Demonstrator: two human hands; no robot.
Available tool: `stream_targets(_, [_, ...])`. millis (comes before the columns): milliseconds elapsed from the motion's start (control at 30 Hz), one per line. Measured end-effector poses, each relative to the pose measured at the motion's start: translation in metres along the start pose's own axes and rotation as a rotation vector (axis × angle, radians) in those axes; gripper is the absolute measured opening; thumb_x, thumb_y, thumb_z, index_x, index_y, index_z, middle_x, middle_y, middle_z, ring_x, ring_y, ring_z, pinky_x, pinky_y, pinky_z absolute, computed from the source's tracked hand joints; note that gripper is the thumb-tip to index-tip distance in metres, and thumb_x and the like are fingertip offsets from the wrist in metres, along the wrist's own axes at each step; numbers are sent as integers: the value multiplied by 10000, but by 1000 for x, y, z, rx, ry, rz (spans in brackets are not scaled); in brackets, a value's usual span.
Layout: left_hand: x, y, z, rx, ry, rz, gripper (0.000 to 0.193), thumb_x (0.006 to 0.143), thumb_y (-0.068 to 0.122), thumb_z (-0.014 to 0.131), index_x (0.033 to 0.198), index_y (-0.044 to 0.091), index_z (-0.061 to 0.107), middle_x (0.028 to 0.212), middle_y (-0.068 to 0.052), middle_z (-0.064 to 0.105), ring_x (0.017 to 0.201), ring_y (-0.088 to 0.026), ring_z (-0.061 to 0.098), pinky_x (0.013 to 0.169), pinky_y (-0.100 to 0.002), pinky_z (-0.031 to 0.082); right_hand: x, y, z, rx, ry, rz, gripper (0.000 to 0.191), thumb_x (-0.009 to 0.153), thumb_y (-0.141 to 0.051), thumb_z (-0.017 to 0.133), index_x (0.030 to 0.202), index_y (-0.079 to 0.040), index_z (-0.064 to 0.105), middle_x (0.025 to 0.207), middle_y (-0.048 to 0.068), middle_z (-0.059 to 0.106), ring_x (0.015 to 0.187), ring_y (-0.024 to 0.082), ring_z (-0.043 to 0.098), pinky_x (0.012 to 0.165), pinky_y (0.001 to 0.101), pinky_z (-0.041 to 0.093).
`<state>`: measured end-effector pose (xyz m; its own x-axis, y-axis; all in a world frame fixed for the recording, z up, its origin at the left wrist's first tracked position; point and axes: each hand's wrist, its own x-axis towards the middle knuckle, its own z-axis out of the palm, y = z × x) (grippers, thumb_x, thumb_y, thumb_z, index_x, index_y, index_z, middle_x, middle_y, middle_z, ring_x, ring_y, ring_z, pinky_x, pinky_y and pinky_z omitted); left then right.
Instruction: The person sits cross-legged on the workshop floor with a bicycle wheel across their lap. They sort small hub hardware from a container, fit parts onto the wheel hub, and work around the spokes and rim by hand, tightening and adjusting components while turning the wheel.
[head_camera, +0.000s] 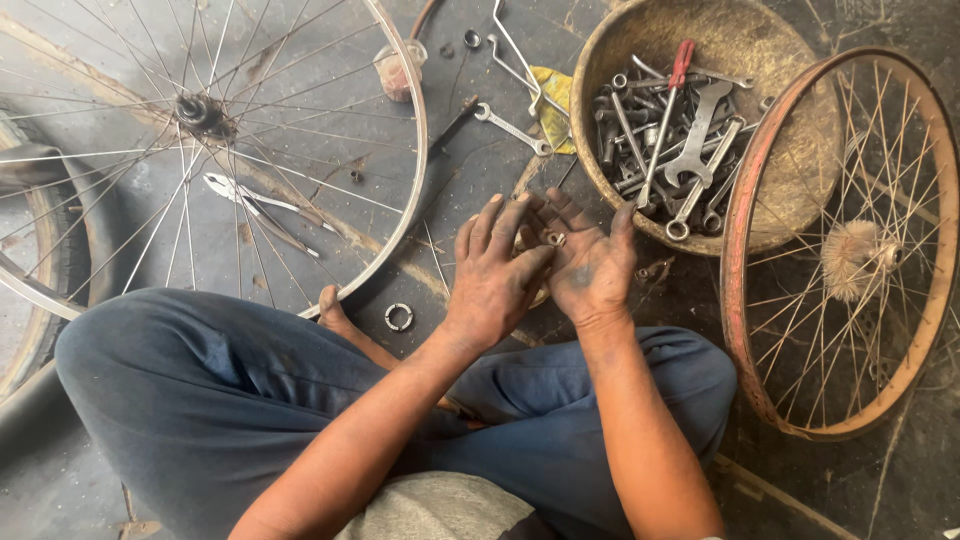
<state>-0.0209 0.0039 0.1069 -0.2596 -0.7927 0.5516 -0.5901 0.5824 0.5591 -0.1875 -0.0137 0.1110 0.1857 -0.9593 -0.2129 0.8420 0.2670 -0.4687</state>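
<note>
Grease-dark concrete floor (500, 170) carries a silver spoked wheel (215, 150), a rust-rimmed wheel (835, 245) and a basin of spanners (690, 120). We cup a small metal nut (556, 238) in our open right hand (590, 265); our left hand (495, 275), fingers loosely spread, rests against it.

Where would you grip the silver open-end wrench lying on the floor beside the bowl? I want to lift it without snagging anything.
Grip the wrench mid-shank from above: the slim handle lies flat and bare there, while its far end nears the yellow scrap and bent wire.
</note>
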Motion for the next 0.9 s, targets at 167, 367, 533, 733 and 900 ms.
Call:
stream_targets(167, [6, -3, 6, -35, -37, -92, 220, 875, 225, 730, 1084, 160, 745, 1534, -190, 456, 1461, -454, 356, 1169, -587, 282, -2, 7, 2, -2, -20, 14, 899, 877, -731, 579, 1386, 9, 555, 1502, 247, 519, 1400, 376, 498, 1165, 511, 431])
stream_targets(367, [14, -4, 4, -309, 137, -228, 171, 961, 157, 669, 1099, 57, 657, 1412, -157, 597, 1345, -366, 537, 1097, -472, 460, 0, 8, 0, 92, -92, -9, 904, 918, -723, 572, 1429, 23, 535, 1474, 254, 545, 1363, 367, 540, 1184, 496, 426])
stream_targets(533, [29, -7, -14, -476, 11, -696, 155, 939, 145, 648, 1064, 59, 677, 1050, -131, 754, 992, -306, 736, 877, -374, 583, -2, 7, 5, 55, -81, -10, 914, 911, -732, 567, 1426, 21, 532, 1468, 254, 539, 1359, 370, 537, 1193, 498, 412])
stream_targets(733, [31, 3, -18, -11, -153, -164, 292, 840, 95, 679, 1131, 82, 710, 1011, -126, 683, 970, -346, 639, 832, -460, 547, -5, 10, 16, -22, -59, 17, 919, 892, -749, 532, 1447, -18, 507, 1495, 264, 500, 1393, 368, 484, 1216, 499, 362])
stream_targets(900, [25, -5, -3, 116, -208, -56, 137, 854, 133, 692, 987, 100, 689, 1004, -115, 688, 962, -349, 661, 823, -450, 557, -6, 10, 13, -36, -50, 39, 906, 871, -735, 545, 1465, -53, 483, 1534, 247, 468, 1391, 357, 469, 1204, 498, 340])
